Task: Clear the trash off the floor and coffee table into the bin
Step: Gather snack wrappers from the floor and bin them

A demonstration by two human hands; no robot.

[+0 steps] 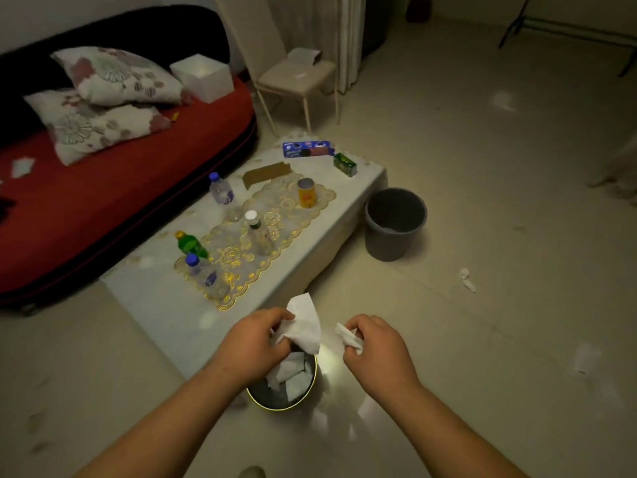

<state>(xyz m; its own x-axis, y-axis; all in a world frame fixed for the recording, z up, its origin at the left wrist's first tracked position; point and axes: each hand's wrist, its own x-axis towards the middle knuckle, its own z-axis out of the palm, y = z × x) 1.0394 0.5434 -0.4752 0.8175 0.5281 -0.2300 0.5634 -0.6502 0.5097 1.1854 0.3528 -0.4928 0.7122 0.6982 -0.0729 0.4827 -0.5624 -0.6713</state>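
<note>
My left hand (pixel 256 343) grips a white tissue (pixel 305 326) right above a small dark bin (pixel 275 401) with a gold rim, which holds several crumpled tissues. To its right, my right hand (pixel 374 343) pinches a smaller crumpled tissue (pixel 350 338). The white coffee table (pixel 165 305) carries several plastic bottles, among them a green bottle (pixel 189 244), plus a yellow can (pixel 306 193), a blue biscuit packet (pixel 306 149), a green box (pixel 344 164) and a cardboard piece (pixel 267 172). A crumpled tissue (pixel 467 279) lies on the floor at the right.
A grey bucket (pixel 394 222) stands on the floor by the table's right side. A red sofa (pixel 103 208) with two flowered pillows and a white box sits behind the table on the left. A beige chair (pixel 296 77) stands at the back. More paper (pixel 586 360) lies at the far right.
</note>
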